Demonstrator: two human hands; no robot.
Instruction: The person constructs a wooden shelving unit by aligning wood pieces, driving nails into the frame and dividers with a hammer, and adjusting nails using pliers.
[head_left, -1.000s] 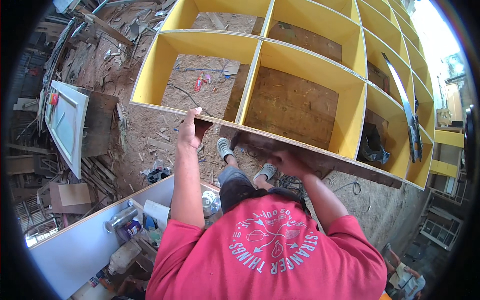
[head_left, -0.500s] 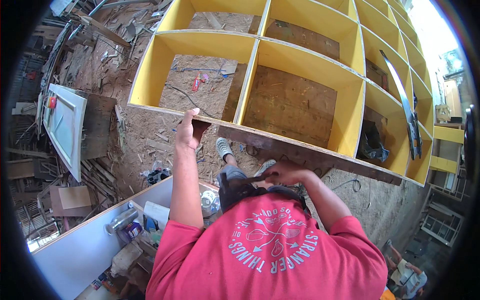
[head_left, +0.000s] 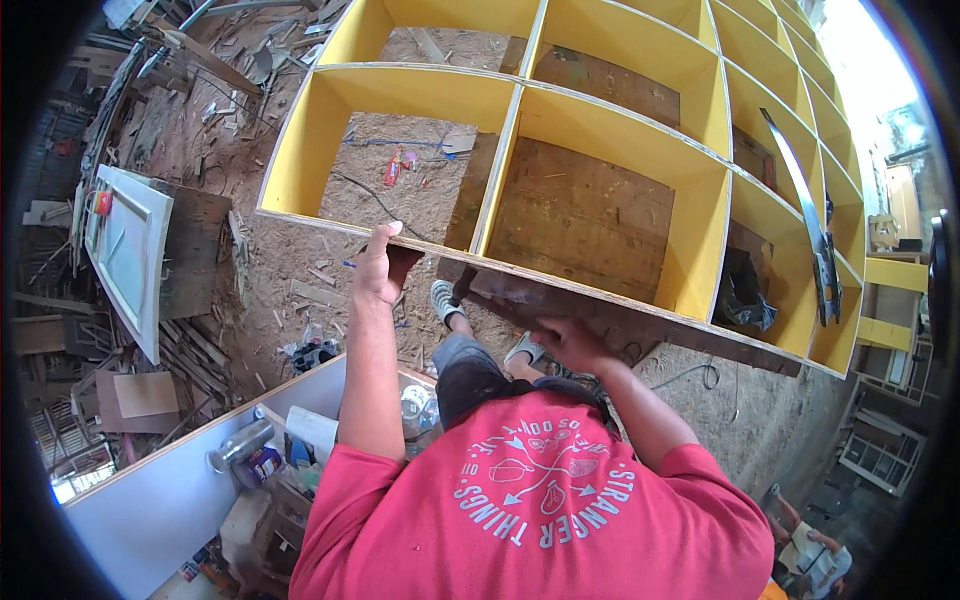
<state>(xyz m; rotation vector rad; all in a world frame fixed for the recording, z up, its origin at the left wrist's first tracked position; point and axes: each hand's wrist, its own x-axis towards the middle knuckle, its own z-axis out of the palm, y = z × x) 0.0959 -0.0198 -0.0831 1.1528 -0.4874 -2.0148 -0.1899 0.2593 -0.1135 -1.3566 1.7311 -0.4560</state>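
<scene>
Far left, 1 white-framed panel (head_left: 130, 265) with a pale pane, tilted against 1 brown board (head_left: 195, 255); 1 small red item (head_left: 103, 203) at its upper corner; scrap-wood strips heaped near its foot, too many to count; below, 1 long white panel (head_left: 160, 510) with a brown edge; just beside it 1 silvery cylinder (head_left: 243, 440) and 1 purple-labelled tub (head_left: 260, 467).

Centre: 1 yellow grid shelf unit (head_left: 699, 240), plywood edges, right in front of the person and running off to the upper right; I count 4 compartments along the near row; 1 red tube (head_left: 393, 168) on the dirt floor, seen through the leftmost one.

Hands, 2: left hand (head_left: 376, 268) grasps the unit's near edge, thumb on top; right hand (head_left: 575, 345) is closed round the handle of 1 dark hammer (head_left: 463, 287), head pointing left, below that edge; can't tell if the head touches anything; 1 dark-brown plank (head_left: 660, 325) runs under the edge, beside the right hand; 2 perforated clogs (head_left: 445, 302) on the person's feet below.

Right: 1 black plastic bag (head_left: 742, 292) in the third compartment; 1 long blade-like tool (head_left: 808, 215) with a dark lower end, on the unit near the fourth; 2 yellow boards (head_left: 895, 273) beyond; 1 other person (head_left: 815, 555), lower right.
</scene>
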